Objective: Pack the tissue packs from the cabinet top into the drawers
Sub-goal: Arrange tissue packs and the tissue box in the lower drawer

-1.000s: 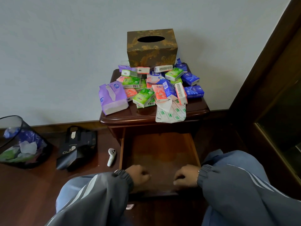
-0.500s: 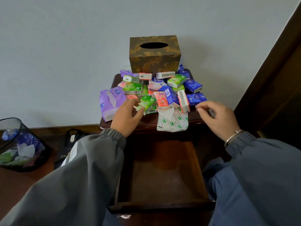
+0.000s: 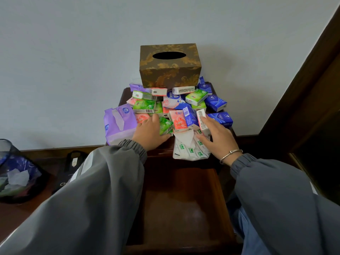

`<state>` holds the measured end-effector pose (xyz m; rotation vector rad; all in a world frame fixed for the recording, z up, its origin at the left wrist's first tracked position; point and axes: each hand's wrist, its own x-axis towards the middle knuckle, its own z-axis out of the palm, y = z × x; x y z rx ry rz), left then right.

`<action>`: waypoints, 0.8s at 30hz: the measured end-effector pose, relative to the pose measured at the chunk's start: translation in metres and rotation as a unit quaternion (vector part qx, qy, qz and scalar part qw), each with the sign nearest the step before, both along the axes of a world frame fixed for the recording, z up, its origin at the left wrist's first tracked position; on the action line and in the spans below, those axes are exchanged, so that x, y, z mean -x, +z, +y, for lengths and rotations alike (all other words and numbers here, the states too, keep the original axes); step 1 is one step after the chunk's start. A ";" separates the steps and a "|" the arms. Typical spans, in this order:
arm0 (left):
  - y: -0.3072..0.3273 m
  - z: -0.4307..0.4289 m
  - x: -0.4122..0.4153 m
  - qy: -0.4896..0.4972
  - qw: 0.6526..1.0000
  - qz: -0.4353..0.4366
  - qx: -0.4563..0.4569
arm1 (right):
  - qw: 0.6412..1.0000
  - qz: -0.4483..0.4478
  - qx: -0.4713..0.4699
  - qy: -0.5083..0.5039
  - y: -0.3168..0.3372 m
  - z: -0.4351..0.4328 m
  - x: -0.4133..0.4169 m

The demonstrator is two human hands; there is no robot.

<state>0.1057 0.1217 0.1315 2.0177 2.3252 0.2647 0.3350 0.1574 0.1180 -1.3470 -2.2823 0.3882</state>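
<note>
Several small tissue packs in green, pink, blue and white lie heaped on the dark wooden cabinet top (image 3: pixel 217 85). A large purple pack (image 3: pixel 118 124) leans at the left edge. A white soft pack with green marks (image 3: pixel 189 150) hangs over the front edge. My left hand (image 3: pixel 149 134) rests on a green pack (image 3: pixel 165 125), fingers around it. My right hand (image 3: pixel 215 138) touches a narrow white-and-pink pack (image 3: pixel 202 120) with its fingertips, fingers spread over the white soft pack. Below, the top drawer (image 3: pixel 184 208) stands pulled out with nothing visible inside.
A brown and gold tissue box (image 3: pixel 170 66) stands at the back of the cabinet against the wall. On the floor at left are a mesh waste bin (image 3: pixel 16 173) and a black bag (image 3: pixel 71 170). A dark wooden door frame (image 3: pixel 303 92) rises at right.
Both hands left the drawer front, rose to the cabinet top and reached the front packs. The left hand has closed onto the green pack; the right hand moved left onto the narrow pack.
</note>
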 end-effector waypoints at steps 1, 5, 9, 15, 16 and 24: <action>0.001 0.001 0.001 -0.004 1.000 -0.002 0.011 | 1.000 0.015 -0.001 -0.004 -0.001 0.001 0.000; 0.002 0.004 0.003 -0.022 0.999 0.024 0.039 | 0.998 0.064 0.002 -0.025 -0.002 0.006 -0.002; 0.002 0.003 0.003 -0.032 0.998 0.027 0.037 | 0.997 0.068 -0.018 -0.040 -0.004 0.008 -0.001; 0.001 -0.008 0.001 -0.004 1.000 -0.022 0.005 | 0.993 0.066 -0.045 -0.085 -0.004 0.012 0.010; 0.001 -0.012 -0.001 0.009 1.000 -0.010 -0.010 | 0.993 0.071 -0.045 -0.088 -0.004 0.011 0.011; -0.003 -0.029 -0.017 0.119 0.978 0.171 -0.019 | 0.984 0.131 -0.045 -0.117 -0.002 0.004 0.010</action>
